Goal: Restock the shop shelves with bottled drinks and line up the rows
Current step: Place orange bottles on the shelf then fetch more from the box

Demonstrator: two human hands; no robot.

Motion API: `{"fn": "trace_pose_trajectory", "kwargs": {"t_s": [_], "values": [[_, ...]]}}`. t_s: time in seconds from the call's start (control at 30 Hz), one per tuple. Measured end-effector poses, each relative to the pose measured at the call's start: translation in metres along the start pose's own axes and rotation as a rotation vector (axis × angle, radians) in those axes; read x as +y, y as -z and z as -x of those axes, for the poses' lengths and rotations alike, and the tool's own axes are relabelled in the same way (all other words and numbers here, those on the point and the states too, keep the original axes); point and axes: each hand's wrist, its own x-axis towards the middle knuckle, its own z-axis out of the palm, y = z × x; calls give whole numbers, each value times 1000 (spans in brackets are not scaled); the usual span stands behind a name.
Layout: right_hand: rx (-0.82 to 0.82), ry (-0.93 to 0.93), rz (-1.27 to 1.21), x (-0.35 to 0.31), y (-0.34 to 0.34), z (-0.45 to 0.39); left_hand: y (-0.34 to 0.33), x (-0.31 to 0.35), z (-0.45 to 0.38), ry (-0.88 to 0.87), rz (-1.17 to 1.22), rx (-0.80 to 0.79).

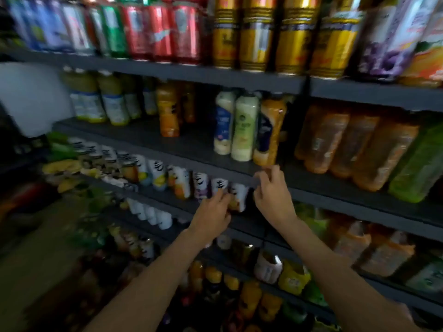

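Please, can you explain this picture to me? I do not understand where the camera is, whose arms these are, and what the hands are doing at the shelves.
There is no machine here. The camera sits on a person's head and looks forward and down, so the two bare arms coming from the bottom edge are that person's own.

In front stands a dark shop shelf with several levels full of drinks: cans on top, bottles and small cartons below. The picture is blurred, so labels cannot be read.

The left hand is at the row of small cartons and seems to grip or push the last one. The right hand reaches up to the shelf edge, its fingers just under an orange bottle that leans a little. Whether it already touches the bottle I cannot tell.
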Motion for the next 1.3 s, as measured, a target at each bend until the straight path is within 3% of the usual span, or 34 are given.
{"fn": "trace_pose_trajectory", "kwargs": {"t_s": [0.13, 0.2, 0.3, 0.47, 0.57, 0.77, 1.0, 1.17, 1.3], "values": [[-255, 196, -20, -105, -60, 18, 6, -103, 91, 283, -131, -417], [-458, 244, -25, -159, -97, 29, 14, -154, 148, 374, -130, -519], [-672, 312, -60, -238, -145, 46, 29, -222, 238, 553, -64, -570], [-795, 489, -74, -341, -222, 67, 40, -325, 380, 1003, -25, -511], [-870, 549, -58, -375, -271, 77, 33, -363, 438, 1195, 31, -553], [-1062, 565, -40, -421, -398, 98, -8, -435, 457, 1161, 80, -619], [-1273, 363, -137, -446, -555, 124, -87, -540, 435, 1225, 265, -437], [-1333, 296, -65, -453, -661, 150, -161, -595, 436, 1466, 443, -185], [-1358, 250, -150, -467, -753, 186, -231, -642, 448, 1351, 407, -145]]}}
